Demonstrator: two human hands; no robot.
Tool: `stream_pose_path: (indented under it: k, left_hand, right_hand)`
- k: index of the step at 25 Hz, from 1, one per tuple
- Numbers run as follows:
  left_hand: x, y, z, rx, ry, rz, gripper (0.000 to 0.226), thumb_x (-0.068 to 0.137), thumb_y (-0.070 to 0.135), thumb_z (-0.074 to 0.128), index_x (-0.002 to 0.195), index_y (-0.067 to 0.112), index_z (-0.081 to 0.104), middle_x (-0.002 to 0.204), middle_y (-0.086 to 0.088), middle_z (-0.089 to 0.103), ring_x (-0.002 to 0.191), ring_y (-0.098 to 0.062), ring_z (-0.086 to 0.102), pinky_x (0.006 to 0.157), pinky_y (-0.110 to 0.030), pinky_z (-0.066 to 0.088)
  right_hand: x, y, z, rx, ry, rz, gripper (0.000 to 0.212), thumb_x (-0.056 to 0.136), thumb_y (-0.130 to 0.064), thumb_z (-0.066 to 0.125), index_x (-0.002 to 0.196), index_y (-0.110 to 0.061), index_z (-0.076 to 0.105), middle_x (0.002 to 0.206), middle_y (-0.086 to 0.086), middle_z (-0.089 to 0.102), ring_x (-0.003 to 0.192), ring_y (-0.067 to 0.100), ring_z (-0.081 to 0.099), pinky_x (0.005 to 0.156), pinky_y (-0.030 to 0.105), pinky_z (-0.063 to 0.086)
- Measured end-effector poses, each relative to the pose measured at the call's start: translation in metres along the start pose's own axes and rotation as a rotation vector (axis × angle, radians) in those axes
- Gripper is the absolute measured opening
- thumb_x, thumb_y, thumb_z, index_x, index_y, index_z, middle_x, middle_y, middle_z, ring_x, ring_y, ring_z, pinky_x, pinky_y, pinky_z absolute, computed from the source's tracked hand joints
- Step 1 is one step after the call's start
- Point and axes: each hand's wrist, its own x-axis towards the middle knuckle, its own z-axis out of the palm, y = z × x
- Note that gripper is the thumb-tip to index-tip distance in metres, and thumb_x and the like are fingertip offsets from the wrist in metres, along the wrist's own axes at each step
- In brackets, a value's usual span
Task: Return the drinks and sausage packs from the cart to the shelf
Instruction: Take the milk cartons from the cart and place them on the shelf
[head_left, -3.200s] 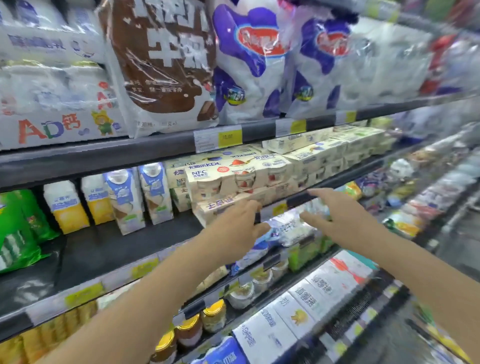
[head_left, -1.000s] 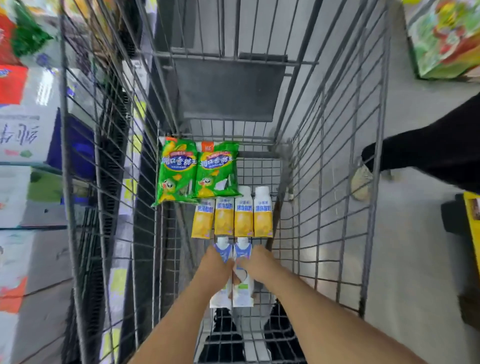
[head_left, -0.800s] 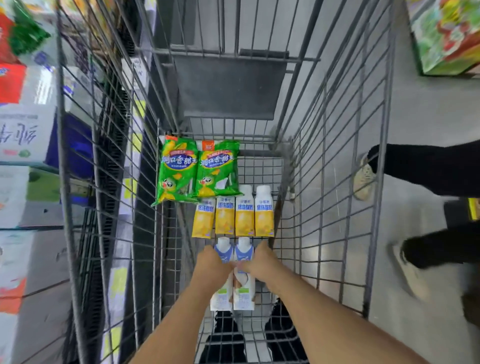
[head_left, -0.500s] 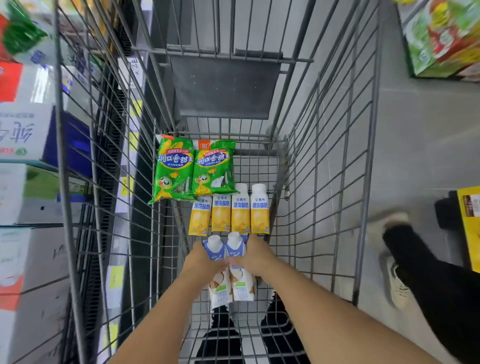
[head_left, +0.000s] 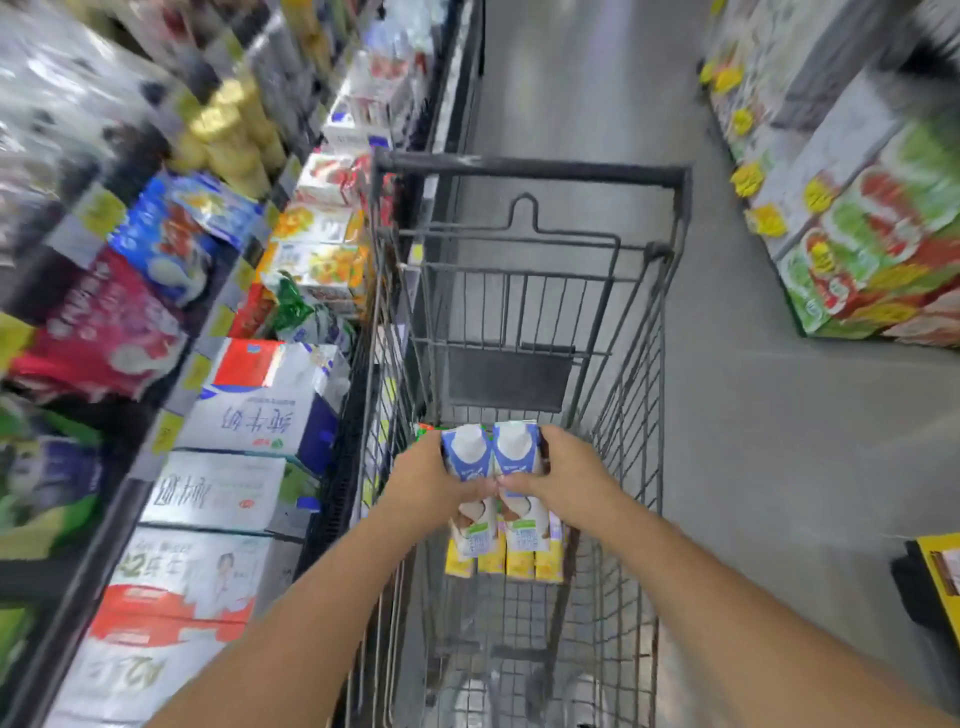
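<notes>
Two blue-and-white drink cartons are held side by side above the wire cart (head_left: 530, 174). My left hand (head_left: 426, 480) grips the left carton (head_left: 467, 457) and my right hand (head_left: 563, 478) grips the right carton (head_left: 517, 452). Below them, on the cart floor, lie several yellow drink bottles (head_left: 511, 561). A green edge of the sausage packs (head_left: 428, 430) peeks out behind the left carton; the rest of them is hidden. The shelf (head_left: 171, 405) runs along the left of the cart.
The shelf on the left holds boxed milk cases (head_left: 254, 410), red and blue bags and yellow jars, blurred by motion. Stacked green-and-red boxes (head_left: 878, 249) stand across the grey aisle floor on the right. A yellow-and-black object (head_left: 935, 577) sits at the right edge.
Both hands have lifted the two blue-and-white cartons up off the cart floor. The view has swung up toward the aisle, and the walking person on the right is gone.
</notes>
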Motion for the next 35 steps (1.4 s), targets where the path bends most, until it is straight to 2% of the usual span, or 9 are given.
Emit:
stream_pose_path:
  k: [2,4,7,13,16,23,26,30,35]
  left_hand:
    - [-0.027,0.043,-0.044,0.029,0.046,0.089,0.054,0.065,0.033,0.091,0.107,0.022,0.06,0.099,0.01,0.068,0.09,-0.008,0.066,0.071,-0.023,0.05]
    - [-0.054,0.08,-0.086,0.036,0.101,0.165,0.046,0.066,0.033,0.091,0.099,0.03,0.059,0.09,0.018,0.066,0.084,0.002,0.065,0.066,-0.013,0.048]
    - [-0.1,0.127,-0.141,0.05,0.219,0.246,0.041,0.065,0.033,0.091,0.092,0.036,0.061,0.085,0.024,0.066,0.081,0.008,0.065,0.057,-0.007,0.044]
    - [-0.222,0.171,-0.208,-0.02,0.544,0.269,0.034,0.063,0.032,0.093,0.084,0.038,0.066,0.08,0.021,0.073,0.072,0.013,0.066,0.069,-0.02,0.055]
    - [-0.285,0.157,-0.22,-0.074,0.716,0.194,0.041,0.061,0.036,0.092,0.097,0.028,0.073,0.09,0.014,0.078,0.084,-0.004,0.073,0.08,-0.038,0.061]
    - [-0.46,0.088,-0.218,-0.067,1.122,-0.069,0.046,0.055,0.045,0.092,0.09,0.023,0.071,0.084,0.007,0.078,0.079,-0.011,0.074,0.076,-0.041,0.06]
    - [-0.553,0.054,-0.208,-0.133,1.25,-0.163,0.045,0.057,0.043,0.093,0.089,0.02,0.071,0.082,0.005,0.077,0.077,-0.012,0.074,0.079,-0.042,0.06]
    - [-0.677,0.01,-0.184,-0.197,1.405,-0.257,0.041,0.062,0.035,0.092,0.092,0.017,0.07,0.084,0.002,0.078,0.08,-0.015,0.074,0.081,-0.043,0.06]
    - [-0.855,-0.069,-0.148,-0.197,1.573,-0.356,0.041,0.063,0.036,0.092,0.096,0.021,0.071,0.086,0.007,0.077,0.079,-0.006,0.073,0.077,-0.035,0.061]
  right_hand:
    - [-0.019,-0.055,-0.027,-0.034,0.026,-0.091,0.053,0.073,-0.03,0.084,0.118,-0.017,0.058,0.113,0.001,0.068,0.101,0.02,0.065,0.085,0.036,0.053]
    - [-0.037,-0.107,-0.05,-0.047,0.029,-0.183,0.05,0.074,-0.031,0.083,0.116,-0.018,0.06,0.11,0.001,0.069,0.101,0.022,0.066,0.087,0.04,0.055]
    - [-0.064,-0.179,-0.079,-0.069,0.006,-0.364,0.043,0.074,-0.028,0.082,0.112,-0.024,0.061,0.106,-0.008,0.07,0.097,0.012,0.066,0.082,0.031,0.054]
    - [-0.126,-0.294,-0.095,-0.156,-0.112,-0.735,0.042,0.076,-0.027,0.082,0.11,-0.033,0.058,0.097,-0.021,0.063,0.092,0.001,0.064,0.063,0.009,0.041]
    - [-0.159,-0.329,-0.075,-0.191,-0.205,-0.899,0.039,0.077,-0.031,0.082,0.107,-0.034,0.056,0.094,-0.021,0.061,0.084,-0.005,0.059,0.058,0.01,0.043]
    - [-0.271,-0.367,0.027,-0.258,-0.499,-1.194,0.036,0.075,-0.035,0.082,0.104,-0.03,0.061,0.092,-0.015,0.066,0.078,-0.005,0.058,0.058,0.011,0.043]
    - [-0.344,-0.374,0.083,-0.293,-0.598,-1.275,0.039,0.074,-0.039,0.082,0.105,-0.024,0.065,0.099,-0.005,0.07,0.087,0.012,0.064,0.069,0.027,0.049]
    - [-0.454,-0.376,0.154,-0.276,-0.764,-1.367,0.03,0.075,-0.035,0.082,0.096,-0.025,0.064,0.088,-0.009,0.069,0.077,0.003,0.062,0.062,0.02,0.046]
    - [-0.617,-0.352,0.266,-0.271,-0.934,-1.428,0.037,0.071,-0.043,0.083,0.1,-0.027,0.067,0.093,-0.003,0.072,0.086,0.016,0.068,0.076,0.036,0.056]
